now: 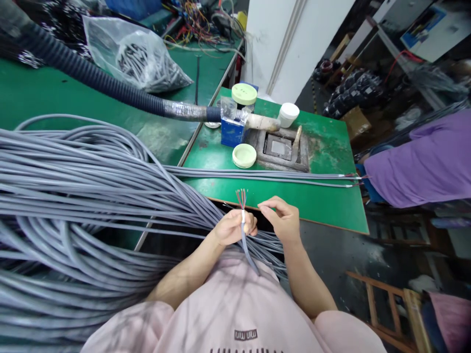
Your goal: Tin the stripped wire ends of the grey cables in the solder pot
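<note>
My left hand (235, 227) is closed around the end of a grey cable (247, 247), close to my body. Above the fingers a short white section shows, and from it several thin stripped wires (241, 197) fan out upward, some reddish with pale tips. To the right of them is my right hand (281, 218), its thumb and forefinger brought close together, apart from the wires. Whether a tiny thing sits between those fingertips I cannot make out. A large bundle of grey cables (91, 171) spreads over the bench at the left and passes under my left arm.
Several cables lie across the green table (331, 206). Behind them are a solder pot (281, 147) with a stick in it, a pale green lid (244, 155), a white jar (289, 113) and a ribbed hose (110, 88). A person in a purple sleeve (415, 162) is at the right.
</note>
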{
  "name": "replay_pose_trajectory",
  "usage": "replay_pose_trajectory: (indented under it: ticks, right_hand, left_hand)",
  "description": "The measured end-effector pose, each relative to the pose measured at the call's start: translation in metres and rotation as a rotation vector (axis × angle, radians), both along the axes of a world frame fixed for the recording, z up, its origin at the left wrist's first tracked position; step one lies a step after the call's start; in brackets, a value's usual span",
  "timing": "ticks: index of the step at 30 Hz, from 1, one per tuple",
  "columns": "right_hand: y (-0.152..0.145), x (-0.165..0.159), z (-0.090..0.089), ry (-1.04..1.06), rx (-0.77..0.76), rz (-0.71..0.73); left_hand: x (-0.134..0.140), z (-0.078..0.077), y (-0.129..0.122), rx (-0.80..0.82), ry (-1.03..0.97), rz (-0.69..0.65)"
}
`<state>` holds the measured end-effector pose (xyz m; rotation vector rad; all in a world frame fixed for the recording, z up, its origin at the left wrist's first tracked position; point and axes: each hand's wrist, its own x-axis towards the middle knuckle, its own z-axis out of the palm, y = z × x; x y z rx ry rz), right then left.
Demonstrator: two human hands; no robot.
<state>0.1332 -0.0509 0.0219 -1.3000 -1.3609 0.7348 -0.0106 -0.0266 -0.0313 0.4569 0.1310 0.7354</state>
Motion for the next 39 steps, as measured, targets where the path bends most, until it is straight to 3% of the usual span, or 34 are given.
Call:
replay_pose_trajectory:
  ticks: [7, 13, 20, 27, 31, 36, 39]
  right_hand:
    - [-0.001, -0.012, 0.024, -0.290, 0.148, 0.022]
    - [0.006, -0.017, 0.031, -0.426, 0.137, 0.020]
    - [0.010, -0.018, 0.033, -0.227, -0.058, 0.049]
    - [0.011, -0.009, 0.015, -0.020, -0.082, 0.050]
    - [0.004, -0.003, 0.012, -0.170, 0.063, 0.078]
    - [-0.005, 0.007, 0.008, -0.513, 0.325, 0.295]
    - [-0.006, 0.008, 0.004, -0.653, 0.400, 0.351]
  left_hand:
    - [0.005, -0.002, -0.004, 0.039, 0.256, 0.091]
    - [0.007, -0.002, -0.004, 0.095, 0.375, 0.120]
    - [0.005, -0.004, -0.003, 0.147, 0.330, 0.094]
    - [0.002, -0.004, 0.000, 0.047, 0.127, 0.067]
    - [0.001, -0.003, 0.003, -0.020, 0.060, 0.084]
    - [0.000, -0.004, 0.007, -0.125, 0.032, 0.107]
    - [0.001, -0.001, 0.007, -0.189, 0.051, 0.131]
